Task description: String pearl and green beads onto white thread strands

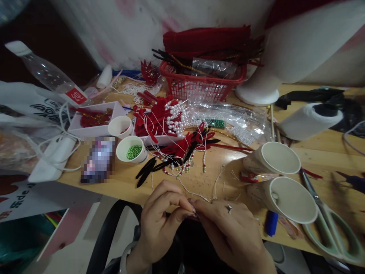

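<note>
At the table's front edge my left hand [164, 219] and my right hand [232, 228] meet at the fingertips. Both are closed in a pinch, and whatever lies between the fingers is too small and hidden to make out. A white thread [194, 193] runs on the table just beyond them. Past it lie black loops [146, 171], strings of small beads [204, 160] and red fuzzy pieces [179, 146]. Farther back, more red pieces with white pearl beads [175, 118] fill a pale tray. A paper cup of green beads [134, 151] stands to the left.
Two paper cups [281, 158], large scissors [325, 213] and a blue cap-like piece [271, 223] lie right. A thread cone [309, 121], red basket [199, 85] and bead bags [242, 120] are behind. Left are a phone-like object [98, 160], power strip [51, 160] and bottle [48, 76].
</note>
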Tool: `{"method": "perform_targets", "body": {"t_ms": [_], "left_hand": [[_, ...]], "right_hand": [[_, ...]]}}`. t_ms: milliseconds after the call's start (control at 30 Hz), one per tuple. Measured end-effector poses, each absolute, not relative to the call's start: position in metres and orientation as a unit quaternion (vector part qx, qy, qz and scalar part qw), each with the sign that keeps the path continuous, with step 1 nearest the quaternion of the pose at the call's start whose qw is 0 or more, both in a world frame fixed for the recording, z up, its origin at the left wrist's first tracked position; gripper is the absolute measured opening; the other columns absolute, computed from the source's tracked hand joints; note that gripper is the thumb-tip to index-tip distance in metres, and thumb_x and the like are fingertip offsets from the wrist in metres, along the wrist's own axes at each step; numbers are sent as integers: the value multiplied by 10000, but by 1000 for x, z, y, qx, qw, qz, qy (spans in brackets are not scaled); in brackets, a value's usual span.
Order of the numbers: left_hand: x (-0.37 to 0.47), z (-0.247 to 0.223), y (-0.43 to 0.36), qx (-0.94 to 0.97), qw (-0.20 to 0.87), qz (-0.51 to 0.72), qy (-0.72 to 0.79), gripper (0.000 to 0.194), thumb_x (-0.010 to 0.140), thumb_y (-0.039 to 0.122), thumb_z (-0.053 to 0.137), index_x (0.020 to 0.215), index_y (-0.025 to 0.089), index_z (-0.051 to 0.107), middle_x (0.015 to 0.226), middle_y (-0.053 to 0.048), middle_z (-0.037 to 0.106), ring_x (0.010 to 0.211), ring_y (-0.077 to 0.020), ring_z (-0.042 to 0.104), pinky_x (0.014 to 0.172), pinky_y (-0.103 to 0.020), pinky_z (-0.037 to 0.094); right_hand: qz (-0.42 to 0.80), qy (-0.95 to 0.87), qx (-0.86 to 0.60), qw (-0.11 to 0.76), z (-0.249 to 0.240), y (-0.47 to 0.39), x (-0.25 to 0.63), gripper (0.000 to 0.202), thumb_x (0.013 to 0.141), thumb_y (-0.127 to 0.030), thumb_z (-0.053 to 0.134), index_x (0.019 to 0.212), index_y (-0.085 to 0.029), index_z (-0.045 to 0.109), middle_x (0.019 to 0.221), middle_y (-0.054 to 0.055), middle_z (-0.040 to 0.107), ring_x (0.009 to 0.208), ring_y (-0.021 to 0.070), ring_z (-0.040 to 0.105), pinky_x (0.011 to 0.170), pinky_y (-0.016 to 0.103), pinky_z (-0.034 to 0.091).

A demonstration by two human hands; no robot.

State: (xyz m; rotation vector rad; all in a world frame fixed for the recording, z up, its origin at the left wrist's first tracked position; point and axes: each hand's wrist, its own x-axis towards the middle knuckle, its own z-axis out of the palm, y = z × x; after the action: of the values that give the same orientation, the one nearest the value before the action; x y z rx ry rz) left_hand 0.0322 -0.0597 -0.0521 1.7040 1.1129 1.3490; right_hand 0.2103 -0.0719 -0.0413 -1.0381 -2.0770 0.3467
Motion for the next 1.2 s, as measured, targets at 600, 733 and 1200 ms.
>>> {"method": "perform_targets", "body": {"t_ms": [600,733,1200], "left_hand": [[-46,-23,-39,231,455,786,348,367,569,180,997,709,222,660,808,127,719,467,27,514,531,-57,543],[-59,-17,-45,122,476,796,354,416,568,153,992,745,299,645,693,210,678,484,11,531,605,-51,580],[29,-47,-63,613,360,509,486,233,905,475,709,779,286,760,1069,-35,666,964,-192,623,854,-273,511]], "right_hand": [[42,-764,-526,372,-58,-46,227,103,957,-98,582,905,-155,650,794,53,652,736,190,563,676,313,460],[47,-732,-562,383,-62,-40,224,95,962,-122,583,919,-141,665,856,70,680,787,199,623,715,315,487],[225,-744,-488,396,-47,-74,214,219,1075,-356,478,1256,-263,558,1149,41,719,1046,157,704,872,215,538]]}}
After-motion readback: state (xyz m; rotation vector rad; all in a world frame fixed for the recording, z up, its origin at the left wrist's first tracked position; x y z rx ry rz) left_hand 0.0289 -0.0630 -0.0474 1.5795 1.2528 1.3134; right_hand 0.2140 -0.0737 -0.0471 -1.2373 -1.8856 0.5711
